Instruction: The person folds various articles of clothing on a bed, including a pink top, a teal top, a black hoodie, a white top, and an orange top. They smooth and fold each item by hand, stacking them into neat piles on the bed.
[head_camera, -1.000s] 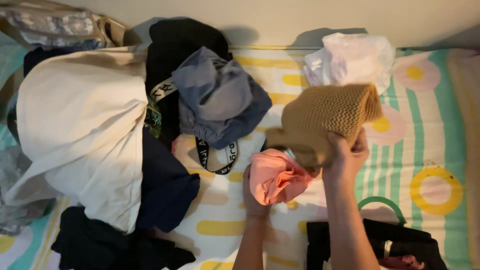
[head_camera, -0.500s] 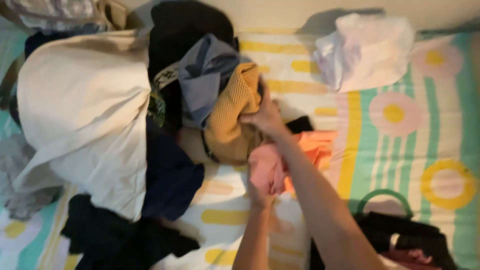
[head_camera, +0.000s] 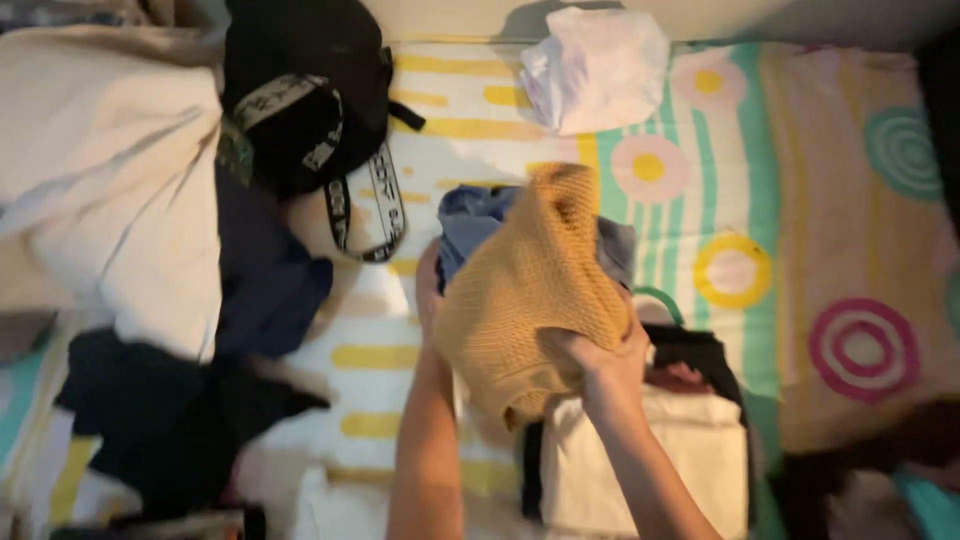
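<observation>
My right hand (head_camera: 600, 362) grips the lower edge of a mustard knit garment (head_camera: 530, 290), which drapes over a blue-grey garment (head_camera: 470, 222). My left hand (head_camera: 428, 292) holds the left side of this bundle, its fingers mostly hidden under the cloth. The bundle hangs above the patterned bedsheet (head_camera: 760, 160). Just below my right hand lies a folded stack with a white cloth (head_camera: 660, 460) on top and black fabric (head_camera: 705, 352) under it.
A crumpled white garment (head_camera: 595, 65) lies at the top. A black garment with a printed strap (head_camera: 300, 100), a big cream garment (head_camera: 110, 200), a navy piece (head_camera: 265, 285) and dark clothes (head_camera: 170, 415) fill the left side.
The mustard knit and the blue-grey garment have come off the left pile and moved right, toward me. The pink garment seen earlier is out of sight.
</observation>
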